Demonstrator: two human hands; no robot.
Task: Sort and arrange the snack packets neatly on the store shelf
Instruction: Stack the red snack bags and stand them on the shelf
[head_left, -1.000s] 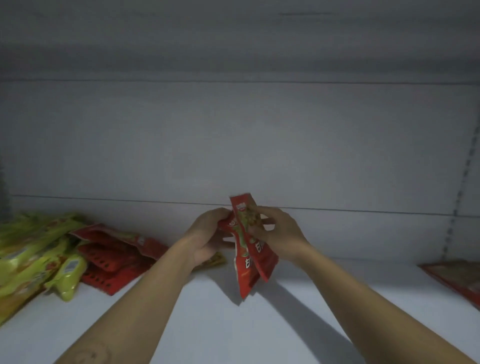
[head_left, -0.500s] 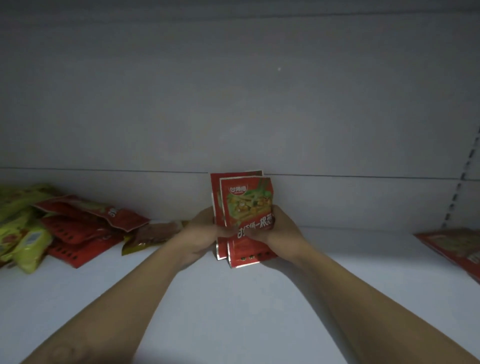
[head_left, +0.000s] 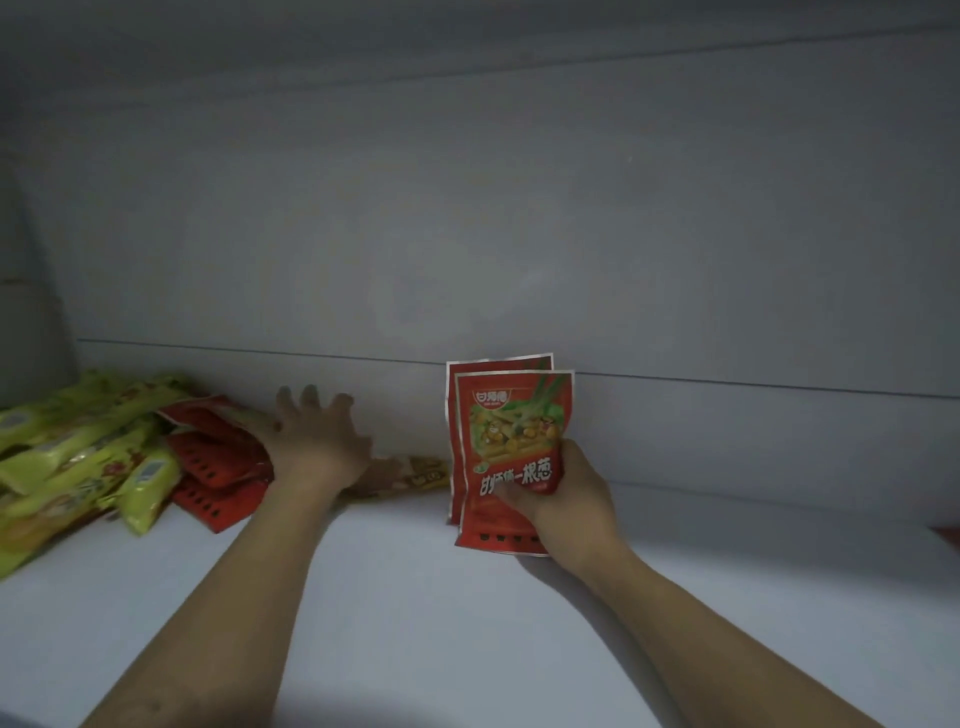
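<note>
R hand (head_left: 566, 493) grips two red snack packets (head_left: 511, 431), thumb across the front one, fingers curled behind. Both stand upright, one just behind the other, bottom edges on the white shelf (head_left: 415, 597), near the back wall (head_left: 519, 234). L hand (head_left: 317, 441) is wide open, fingers spread & straight, holding nothing, over the pile of red packets (head_left: 218, 467) at left; can't tell if it touches. Far left, against that pile: a heap of yellow-green packets (head_left: 78, 457). A brownish packet (head_left: 415, 470) lies flat btwn L hand & the upright pair.
</note>
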